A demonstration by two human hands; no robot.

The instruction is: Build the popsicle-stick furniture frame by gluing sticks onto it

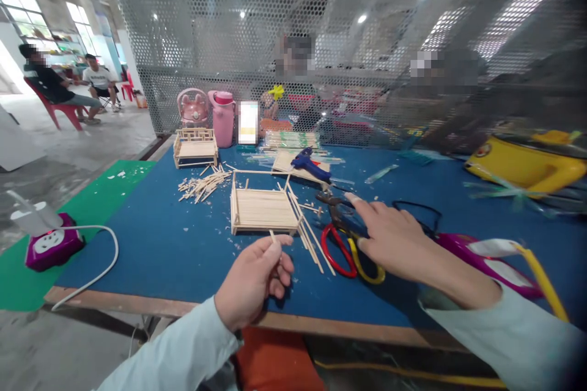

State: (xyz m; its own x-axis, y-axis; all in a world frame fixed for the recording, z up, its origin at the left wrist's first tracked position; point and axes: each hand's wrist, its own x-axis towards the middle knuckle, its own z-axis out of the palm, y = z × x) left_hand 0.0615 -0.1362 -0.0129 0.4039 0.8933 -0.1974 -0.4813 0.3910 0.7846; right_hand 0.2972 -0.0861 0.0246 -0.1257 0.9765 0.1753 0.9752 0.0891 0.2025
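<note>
My left hand (259, 278) pinches a short thin wooden stick (273, 236) between thumb and forefinger, just in front of a small frame made of wooden sticks (266, 211). That frame has a slatted bed and thin posts. Stretched over the table, my right hand (389, 235) has its fingers apart beside a cutting tool with looped red and yellow handles (339, 253); whether it touches the tool I cannot tell. Several long sticks (312, 244) lie between the frame and the tool. Behind them a blue glue gun (312, 165) rests on a wooden piece.
A finished-looking stick model (196, 148) and a pile of short sticks (204, 185) are at the back left. Near them stand a pink bottle (223, 119) and a lit phone (248, 122). Purple power strips (55, 244) sit at both sides. A mesh screen (206, 43) rises behind.
</note>
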